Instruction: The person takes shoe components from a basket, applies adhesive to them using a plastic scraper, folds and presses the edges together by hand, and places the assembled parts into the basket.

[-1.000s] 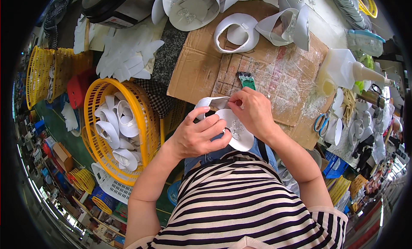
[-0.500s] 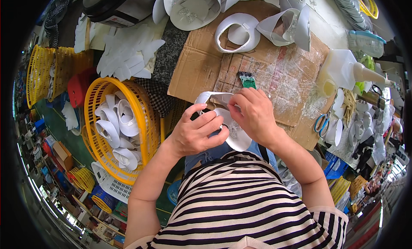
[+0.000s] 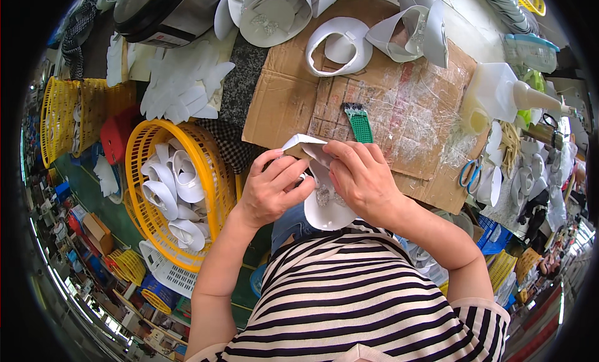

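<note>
A white shoe upper (image 3: 324, 215) with a sparkly ornament on it is held in both hands near my waist, over the near edge of the cardboard. My left hand (image 3: 272, 186) grips its left edge, fingers curled in. On the other side my right hand (image 3: 364, 180) pinches the upper's edge between thumb and fingers, hiding part of it. Just beyond the hands, a green woven strip with a dark bristly end (image 3: 359, 123) lies on the cardboard (image 3: 281, 100). Farther back rests another white shoe upper (image 3: 362, 53), curved into a ring.
At left stands a yellow basket (image 3: 215, 206) full of white uppers. Flat white pieces (image 3: 178, 81) are piled behind it. To the right are a translucent glue bottle (image 3: 493, 90) and blue-handled scissors (image 3: 468, 175). More ornamented uppers (image 3: 274, 19) line the back.
The held upper has turned and shifted a little toward me, its ornamented end now hanging lower. My right hand has come down and closer in, uncovering more of the green strip.
</note>
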`<state>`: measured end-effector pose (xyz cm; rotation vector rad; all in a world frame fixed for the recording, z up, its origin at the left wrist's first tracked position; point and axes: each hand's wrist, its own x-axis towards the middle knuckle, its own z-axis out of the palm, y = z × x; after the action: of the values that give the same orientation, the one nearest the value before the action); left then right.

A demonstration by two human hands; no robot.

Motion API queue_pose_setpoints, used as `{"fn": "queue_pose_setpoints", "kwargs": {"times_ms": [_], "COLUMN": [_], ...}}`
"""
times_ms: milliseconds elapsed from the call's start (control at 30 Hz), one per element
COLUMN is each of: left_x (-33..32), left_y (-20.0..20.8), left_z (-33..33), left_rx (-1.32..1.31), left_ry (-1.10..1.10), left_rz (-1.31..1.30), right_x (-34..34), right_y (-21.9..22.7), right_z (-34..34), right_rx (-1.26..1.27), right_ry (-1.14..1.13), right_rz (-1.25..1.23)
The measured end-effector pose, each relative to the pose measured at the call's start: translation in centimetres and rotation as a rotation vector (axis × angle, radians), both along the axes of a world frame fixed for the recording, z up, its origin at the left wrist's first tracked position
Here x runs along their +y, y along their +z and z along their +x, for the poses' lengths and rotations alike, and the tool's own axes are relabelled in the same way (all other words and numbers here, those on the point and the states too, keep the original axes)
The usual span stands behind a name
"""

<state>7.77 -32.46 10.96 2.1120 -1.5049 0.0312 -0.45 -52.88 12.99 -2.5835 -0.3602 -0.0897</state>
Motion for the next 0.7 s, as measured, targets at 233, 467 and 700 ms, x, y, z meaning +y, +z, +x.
{"fn": "queue_pose_setpoints", "kwargs": {"times_ms": [233,467,700], "left_x": [-1.1,-1.5,-2.3], "left_y": [0.7,1.3,2.2], "left_z": [-0.2,0.2,-0.2], "left_rx": [-0.028,-0.099,-0.095], "left_ry": [0.006,-0.066,-0.057], "left_rz": [0.148,0.109,0.101], "right_x": [-0.5,-1.2,-1.9], "right_y": [-0.1,-0.3,0.2], "right_z": [-0.5,-1.2,-1.2], "right_rx": [-0.024,-0.085,-0.166], "right_ry": [0.009,-0.023,-0.080], "right_rz": [-0.016,0.025,0.043]}}
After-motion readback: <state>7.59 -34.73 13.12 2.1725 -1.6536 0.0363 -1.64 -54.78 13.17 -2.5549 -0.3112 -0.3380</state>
